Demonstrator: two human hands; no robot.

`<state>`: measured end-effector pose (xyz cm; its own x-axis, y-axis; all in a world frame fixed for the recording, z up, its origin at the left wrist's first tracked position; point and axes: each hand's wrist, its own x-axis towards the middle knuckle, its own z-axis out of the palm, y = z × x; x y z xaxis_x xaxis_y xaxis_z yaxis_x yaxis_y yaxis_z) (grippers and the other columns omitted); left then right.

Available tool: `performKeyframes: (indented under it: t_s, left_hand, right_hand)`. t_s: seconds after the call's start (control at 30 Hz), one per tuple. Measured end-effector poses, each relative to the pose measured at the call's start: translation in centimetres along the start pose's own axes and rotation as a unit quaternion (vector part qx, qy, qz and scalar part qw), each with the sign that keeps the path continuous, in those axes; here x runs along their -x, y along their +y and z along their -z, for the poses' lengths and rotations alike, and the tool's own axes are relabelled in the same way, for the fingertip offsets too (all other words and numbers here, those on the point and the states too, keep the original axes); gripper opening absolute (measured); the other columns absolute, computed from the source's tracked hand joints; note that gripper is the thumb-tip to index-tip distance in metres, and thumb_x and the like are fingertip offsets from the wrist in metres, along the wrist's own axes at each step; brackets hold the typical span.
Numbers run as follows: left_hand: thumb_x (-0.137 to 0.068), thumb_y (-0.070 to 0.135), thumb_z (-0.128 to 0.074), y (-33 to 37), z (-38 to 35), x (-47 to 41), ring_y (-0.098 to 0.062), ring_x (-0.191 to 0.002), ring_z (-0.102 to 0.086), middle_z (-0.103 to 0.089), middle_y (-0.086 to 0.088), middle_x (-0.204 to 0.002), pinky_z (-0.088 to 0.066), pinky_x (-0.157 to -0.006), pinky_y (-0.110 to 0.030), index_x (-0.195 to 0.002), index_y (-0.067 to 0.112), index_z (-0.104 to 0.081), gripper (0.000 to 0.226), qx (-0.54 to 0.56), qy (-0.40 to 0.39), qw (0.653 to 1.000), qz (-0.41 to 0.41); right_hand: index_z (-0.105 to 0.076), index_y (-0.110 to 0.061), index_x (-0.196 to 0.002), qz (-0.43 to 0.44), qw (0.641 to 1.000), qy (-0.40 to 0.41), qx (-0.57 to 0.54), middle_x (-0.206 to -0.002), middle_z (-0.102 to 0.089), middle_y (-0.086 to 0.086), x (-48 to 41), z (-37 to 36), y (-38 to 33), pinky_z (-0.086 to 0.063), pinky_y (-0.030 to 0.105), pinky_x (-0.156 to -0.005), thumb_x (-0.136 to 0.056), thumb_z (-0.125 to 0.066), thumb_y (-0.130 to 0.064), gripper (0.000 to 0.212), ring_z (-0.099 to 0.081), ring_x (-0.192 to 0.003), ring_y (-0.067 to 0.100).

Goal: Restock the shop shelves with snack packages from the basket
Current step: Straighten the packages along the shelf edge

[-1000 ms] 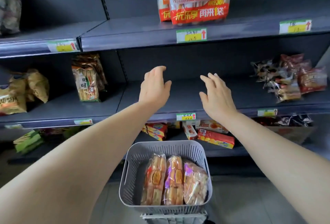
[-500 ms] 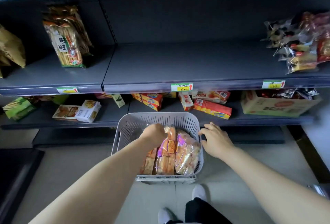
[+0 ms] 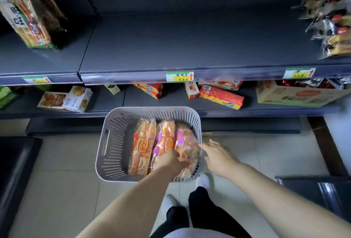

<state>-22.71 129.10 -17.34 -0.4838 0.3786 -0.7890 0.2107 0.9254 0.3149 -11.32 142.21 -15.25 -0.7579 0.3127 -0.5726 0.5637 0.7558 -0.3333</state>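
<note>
A grey slatted basket point(image 3: 114, 142) stands on the floor in front of the shelves. Three clear snack packages stand side by side in it: a left one point(image 3: 142, 146), a middle one with purple print point(image 3: 165, 139) and a right one point(image 3: 187, 142). My left hand point(image 3: 171, 161) reaches into the basket. Its fingers curl down between the middle and right packages and grip the right one's near end; the fingertips are hidden. My right hand point(image 3: 216, 154) is at the basket's right rim, with straight fingers touching the right package's outer side. The middle shelf point(image 3: 180, 44) lies above the basket.
A tall cracker bag point(image 3: 28, 19) stands on the shelf's left, and several dark wrapped snacks point(image 3: 330, 19) are piled on its right. The lower shelf holds red boxes point(image 3: 221, 96), white boxes point(image 3: 65, 99) and a carton point(image 3: 296, 95). My feet point(image 3: 203, 180) are just behind the basket.
My view has tilted down from the shelf to the basket. Both hands dropped from shelf height; the left went into the basket among the packages, and the right reached the right package's side.
</note>
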Motion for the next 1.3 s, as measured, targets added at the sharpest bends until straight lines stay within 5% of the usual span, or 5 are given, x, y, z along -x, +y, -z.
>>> performKeyframes:
  t_s: [0.37, 0.63, 0.87, 1.03, 1.3]
  left_hand:
    - [-0.097, 0.04, -0.05, 0.8, -2.2, -1.7, -0.017, -0.073, -0.061, -0.063, 0.007, -0.075, -0.031, -0.113, -0.05, -0.092, 0.022, -0.062, 0.022, -0.14, 0.145, 0.979, -0.009]
    - [-0.088, 0.017, -0.054, 0.1, 2.3, 0.4, -0.02, -0.079, -0.066, -0.072, 0.0, -0.085, -0.058, -0.071, -0.034, -0.089, 0.017, -0.071, 0.017, 0.036, 0.178, 0.982, -0.047]
    - [-0.081, 0.006, -0.066, 0.8, 6.0, 3.9, -0.018, -0.081, -0.065, -0.071, -0.002, -0.082, -0.051, -0.074, -0.027, -0.073, 0.015, -0.068, 0.012, 0.239, 0.133, 0.958, -0.087]
    - [-0.085, 0.005, -0.068, -0.1, 6.4, 6.1, -0.011, -0.073, -0.063, -0.069, 0.0, -0.076, -0.05, -0.071, -0.022, -0.076, 0.011, -0.069, 0.011, 0.257, 0.105, 0.944, -0.177]
    - [-0.097, 0.017, -0.058, -7.3, 8.8, 5.2, -0.012, -0.056, -0.054, -0.06, -0.007, -0.08, -0.046, -0.056, -0.022, -0.095, 0.008, -0.068, 0.013, 0.301, 0.127, 0.942, -0.081]
  right_hand:
    - [-0.045, -0.023, -0.142, 0.025, 0.998, 0.025, -0.057, -0.145, -0.048, -0.003, -0.6, 0.2, 1.7, -0.031, 0.033, -0.111, -0.098, -0.045, -0.014, 0.046, -0.038, -0.137, 0.017]
    - [-0.034, -0.025, -0.146, -0.014, 0.988, 0.051, -0.148, -0.145, -0.049, 0.0, -0.8, 0.9, -1.1, -0.041, 0.033, -0.102, -0.093, -0.056, -0.024, 0.058, -0.049, -0.129, 0.024]
    - [0.021, -0.033, -0.149, -0.123, 0.942, 0.032, -0.312, -0.152, -0.033, 0.003, -0.4, 0.8, -7.4, -0.046, 0.034, -0.096, -0.044, -0.086, -0.063, 0.153, -0.048, -0.128, 0.025]
    - [0.016, -0.035, -0.151, -0.18, 0.943, 0.142, -0.241, -0.142, -0.04, 0.005, 2.0, 1.1, -9.4, -0.047, 0.029, -0.071, -0.071, -0.081, -0.03, 0.126, -0.056, -0.116, 0.027]
    - [-0.031, -0.036, -0.146, -0.204, 0.737, 0.251, -0.593, -0.133, -0.056, 0.002, 6.6, 0.8, -7.9, -0.057, 0.045, -0.083, -0.054, -0.073, -0.009, 0.105, -0.063, -0.106, 0.029]
